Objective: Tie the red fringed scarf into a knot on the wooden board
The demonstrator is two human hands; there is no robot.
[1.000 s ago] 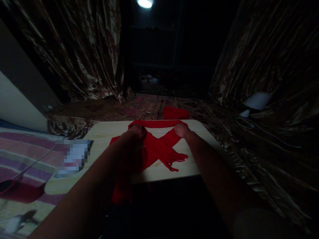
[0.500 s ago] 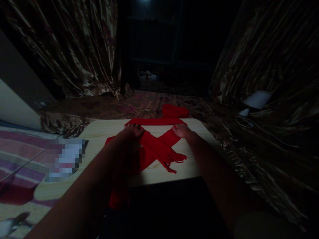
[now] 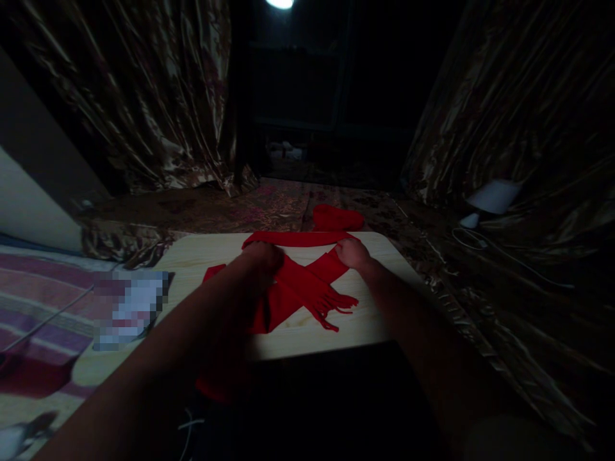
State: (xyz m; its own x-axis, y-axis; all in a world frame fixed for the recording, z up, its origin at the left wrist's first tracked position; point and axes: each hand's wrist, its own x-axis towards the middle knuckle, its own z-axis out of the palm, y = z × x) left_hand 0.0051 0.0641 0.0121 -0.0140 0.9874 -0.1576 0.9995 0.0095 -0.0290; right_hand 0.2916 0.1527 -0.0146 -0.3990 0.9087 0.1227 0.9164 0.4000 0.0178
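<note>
A red fringed scarf (image 3: pixel 307 288) lies crossed on a light wooden board (image 3: pixel 192 256). Its far fold runs between my two hands, and one end hangs over the board's near edge. My left hand (image 3: pixel 262 256) rests knuckles-up on the scarf's left fold, fingers curled down on the cloth. My right hand (image 3: pixel 353 251) presses on the right fold, fingers bent onto it. A small red cloth item (image 3: pixel 337 218) lies just beyond the board.
Shiny brown patterned curtains hang left and right and spill over the floor. A striped rug (image 3: pixel 43 288) and a blurred flat object (image 3: pixel 129 307) lie at the left. A white lamp (image 3: pixel 490 198) with a cord sits at the right. Overhead a light (image 3: pixel 280 3) shines.
Both hands have stayed on the scarf's far fold. The view shifted slightly, and the scarf's crossed part has bunched a little nearer my left hand.
</note>
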